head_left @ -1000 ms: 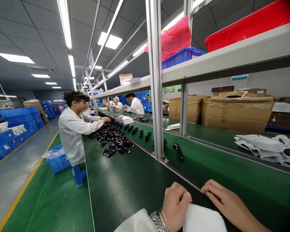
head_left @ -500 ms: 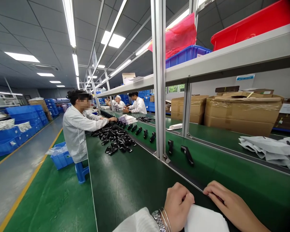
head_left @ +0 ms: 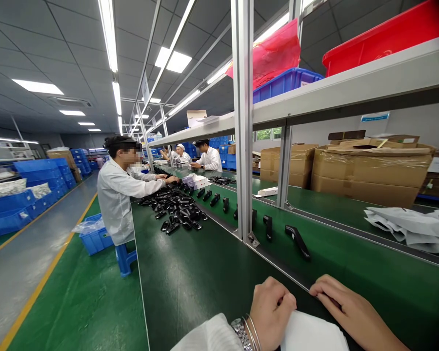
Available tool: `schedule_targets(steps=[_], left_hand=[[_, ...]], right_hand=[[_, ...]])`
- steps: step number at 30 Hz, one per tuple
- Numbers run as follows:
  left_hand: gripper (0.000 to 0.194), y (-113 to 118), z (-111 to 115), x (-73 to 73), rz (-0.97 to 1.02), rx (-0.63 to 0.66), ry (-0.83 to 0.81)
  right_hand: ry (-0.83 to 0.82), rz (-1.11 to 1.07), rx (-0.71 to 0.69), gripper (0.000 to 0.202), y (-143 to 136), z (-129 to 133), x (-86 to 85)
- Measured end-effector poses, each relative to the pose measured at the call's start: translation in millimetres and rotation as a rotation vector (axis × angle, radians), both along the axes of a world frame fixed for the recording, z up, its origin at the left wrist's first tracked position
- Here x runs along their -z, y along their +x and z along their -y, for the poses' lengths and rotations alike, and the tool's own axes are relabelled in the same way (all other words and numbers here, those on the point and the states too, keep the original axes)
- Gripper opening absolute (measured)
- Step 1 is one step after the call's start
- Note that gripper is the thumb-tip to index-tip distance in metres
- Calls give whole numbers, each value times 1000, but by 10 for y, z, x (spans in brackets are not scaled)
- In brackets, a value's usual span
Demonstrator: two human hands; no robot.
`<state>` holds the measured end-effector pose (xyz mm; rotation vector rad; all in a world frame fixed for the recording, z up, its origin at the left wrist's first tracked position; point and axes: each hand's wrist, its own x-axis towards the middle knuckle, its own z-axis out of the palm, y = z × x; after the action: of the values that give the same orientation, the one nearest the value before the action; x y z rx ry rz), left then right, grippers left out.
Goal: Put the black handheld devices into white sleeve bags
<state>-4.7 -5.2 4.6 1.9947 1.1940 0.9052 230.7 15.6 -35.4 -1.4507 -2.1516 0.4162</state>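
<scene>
My left hand (head_left: 272, 307) rests curled at the near edge of the green workbench (head_left: 193, 278), its fingers pinching the edge of a white sheet or bag (head_left: 310, 334) that lies between both hands. My right hand (head_left: 346, 307) lies flat with its fingertips on the rail beside the green conveyor belt (head_left: 351, 263), touching the white sheet's far corner. On the belt, black handle-shaped parts come along: the nearest part (head_left: 297, 240) lies just beyond my hands, another black part (head_left: 268, 226) behind it.
A pile of black parts (head_left: 175, 212) lies further up the bench by a seated co-worker in a white coat (head_left: 119, 197). White bags (head_left: 406, 226) lie right. Cardboard boxes (head_left: 366, 170), an upright metal post (head_left: 243, 122), shelf bins (head_left: 285, 80) and blue crates (head_left: 93, 239) surround.
The black parts on the belt have travelled toward me and to the right. My hands have stayed nearly still on the white sheet.
</scene>
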Motion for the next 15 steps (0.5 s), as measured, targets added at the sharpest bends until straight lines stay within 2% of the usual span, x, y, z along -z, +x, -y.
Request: schedule_targets(steps=[7, 15], left_hand=[[27, -3, 3, 28, 8, 4, 1], [26, 4, 2, -16, -12, -6, -40]], right_hand=[[1, 4, -10, 27, 24, -32, 65], [34, -1, -8, 24, 47, -19, 72]])
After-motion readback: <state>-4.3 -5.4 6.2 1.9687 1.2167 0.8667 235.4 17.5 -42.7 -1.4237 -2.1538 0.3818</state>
